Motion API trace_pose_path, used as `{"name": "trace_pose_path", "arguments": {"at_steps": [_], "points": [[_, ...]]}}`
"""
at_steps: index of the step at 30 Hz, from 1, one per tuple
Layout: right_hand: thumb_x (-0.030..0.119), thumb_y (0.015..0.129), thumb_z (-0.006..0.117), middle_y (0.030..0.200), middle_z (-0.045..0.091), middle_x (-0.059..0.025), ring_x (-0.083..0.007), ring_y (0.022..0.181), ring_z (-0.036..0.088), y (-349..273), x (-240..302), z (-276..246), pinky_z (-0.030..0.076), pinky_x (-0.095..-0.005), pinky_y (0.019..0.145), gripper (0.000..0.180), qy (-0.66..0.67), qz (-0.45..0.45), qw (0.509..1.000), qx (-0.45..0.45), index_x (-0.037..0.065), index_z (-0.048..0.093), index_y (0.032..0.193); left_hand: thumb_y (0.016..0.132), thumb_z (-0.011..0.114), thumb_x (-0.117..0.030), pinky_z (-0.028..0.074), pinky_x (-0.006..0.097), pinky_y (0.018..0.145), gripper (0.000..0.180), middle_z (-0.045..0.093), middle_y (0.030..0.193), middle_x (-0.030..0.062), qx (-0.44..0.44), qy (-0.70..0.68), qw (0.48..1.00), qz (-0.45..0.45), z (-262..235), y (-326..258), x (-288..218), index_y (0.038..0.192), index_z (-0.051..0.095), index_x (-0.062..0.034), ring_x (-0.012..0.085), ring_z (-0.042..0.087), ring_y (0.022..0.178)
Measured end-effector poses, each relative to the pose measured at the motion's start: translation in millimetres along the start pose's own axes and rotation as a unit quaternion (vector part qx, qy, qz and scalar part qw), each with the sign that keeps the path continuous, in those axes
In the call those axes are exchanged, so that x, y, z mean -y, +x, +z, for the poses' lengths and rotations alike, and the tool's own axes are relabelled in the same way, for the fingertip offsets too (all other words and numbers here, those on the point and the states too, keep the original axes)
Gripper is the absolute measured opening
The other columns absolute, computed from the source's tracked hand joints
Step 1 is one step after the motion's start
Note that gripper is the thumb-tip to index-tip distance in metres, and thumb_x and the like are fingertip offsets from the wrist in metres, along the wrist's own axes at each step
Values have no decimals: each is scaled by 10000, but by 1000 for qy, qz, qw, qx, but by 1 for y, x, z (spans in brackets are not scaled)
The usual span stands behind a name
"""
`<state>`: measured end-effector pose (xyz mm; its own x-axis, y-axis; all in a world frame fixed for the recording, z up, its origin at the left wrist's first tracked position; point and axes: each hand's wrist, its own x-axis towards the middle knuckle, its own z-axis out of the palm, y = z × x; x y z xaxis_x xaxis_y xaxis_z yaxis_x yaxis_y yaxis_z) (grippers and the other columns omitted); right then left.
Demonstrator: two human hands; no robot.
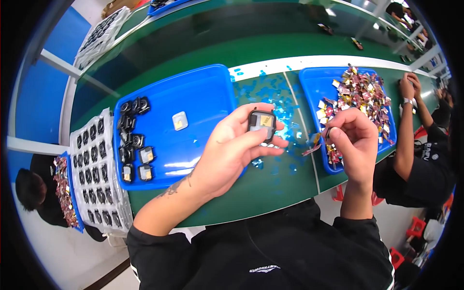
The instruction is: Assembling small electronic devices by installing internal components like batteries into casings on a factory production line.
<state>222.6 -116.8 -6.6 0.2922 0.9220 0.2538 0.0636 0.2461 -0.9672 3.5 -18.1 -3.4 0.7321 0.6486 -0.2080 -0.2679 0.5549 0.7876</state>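
My left hand (227,150) grips a small black watch case (261,126), its open side up, with a silver block and a yellow label inside. The thumb presses on the silver block. To the right, my right hand (355,142) is closed in a pinch near the right tray. A small dark part shows at its fingertips, and a reddish circuit board (313,147) with a strip hangs beside them. The fingers partly hide how the two join. Both hands are apart, above the green table (290,179).
A blue tray (203,79) on the left holds black watch cases (137,140) and a loose silver block (180,121). Another blue tray (307,77) is heaped with circuit boards (360,94). Blue film scraps (285,106) litter the table between. White racks (96,169) stand far left; a co-worker's arm (406,125) is right.
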Motion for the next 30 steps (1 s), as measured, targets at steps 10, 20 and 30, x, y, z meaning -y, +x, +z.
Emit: {"name": "trace_pose_path", "arguments": {"at_steps": [10, 20, 30], "points": [[-16, 886, 644, 842, 628, -29, -45, 743, 577, 13, 0, 40, 452, -177, 660, 89, 33, 41, 997, 61, -12, 569, 933, 987, 516, -171, 525, 296, 804, 373, 591, 1135, 158, -80, 72, 994, 35, -4, -7, 3, 1328, 472, -26, 200, 619, 941], [-8, 891, 636, 811, 621, -18, -39, 719, 588, 14, -8, 62, 442, -171, 630, 77, -7, 35, 997, 75, -6, 568, 928, 798, 734, -79, 458, 291, 737, 160, 564, 1050, 132, -62, 469, 840, 266, -11, -7, 12, 941, 694, -19, 208, 570, 932], [-36, 846, 679, 968, 603, -68, -16, 697, 556, 17, -10, 65, 415, -153, 568, 93, -71, -9, 995, 72, -8, 604, 892, 817, 702, -104, 496, 407, 735, 111, 568, 1020, 176, -89, 453, 851, 251, -8, -8, 11, 895, 683, -27, 337, 625, 881]]}}
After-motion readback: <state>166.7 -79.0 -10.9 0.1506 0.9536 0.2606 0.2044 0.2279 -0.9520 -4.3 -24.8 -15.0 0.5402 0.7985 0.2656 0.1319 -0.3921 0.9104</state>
